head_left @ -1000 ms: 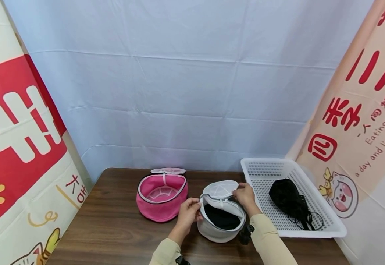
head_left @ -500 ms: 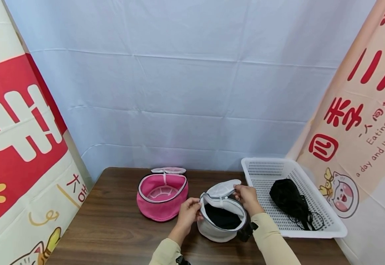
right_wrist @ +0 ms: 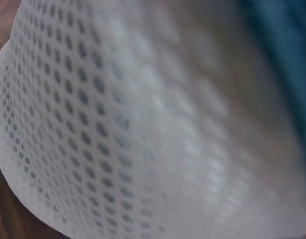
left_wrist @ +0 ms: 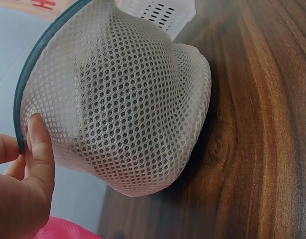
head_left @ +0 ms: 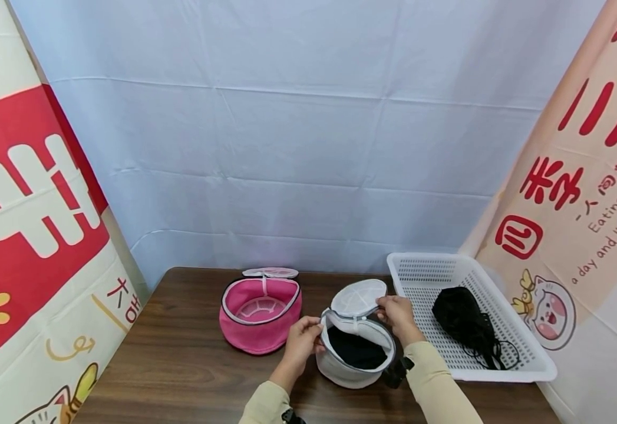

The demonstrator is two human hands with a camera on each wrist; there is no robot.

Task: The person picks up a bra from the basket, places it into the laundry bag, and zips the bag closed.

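Note:
A round white mesh laundry bag [head_left: 342, 374] stands on the table, its lid [head_left: 358, 298] flipped back and black fabric [head_left: 355, 348] inside. My left hand [head_left: 301, 343] pinches the zippered rim on the bag's left side. In the left wrist view, thumb and fingers of the left hand [left_wrist: 28, 184] hold the mesh just at the dark zipper [left_wrist: 24, 84]. With its fingertips, my right hand [head_left: 399, 317] pinches the right edge of the lid. White mesh [right_wrist: 83, 129] fills the right wrist view, hiding the right hand there.
To the left stands a pink mesh laundry bag [head_left: 255, 340] with its lid back. A white plastic basket [head_left: 419, 353] at the right holds a black drawstring bundle [head_left: 459, 318]. The wooden table [head_left: 181, 353] ends at a pale cloth backdrop [head_left: 287, 147].
The lid's right edge, folded over half a second ago, has straightened, and the lid now stands higher. My right hand has shifted slightly to the right since the first frame; my left stays put.

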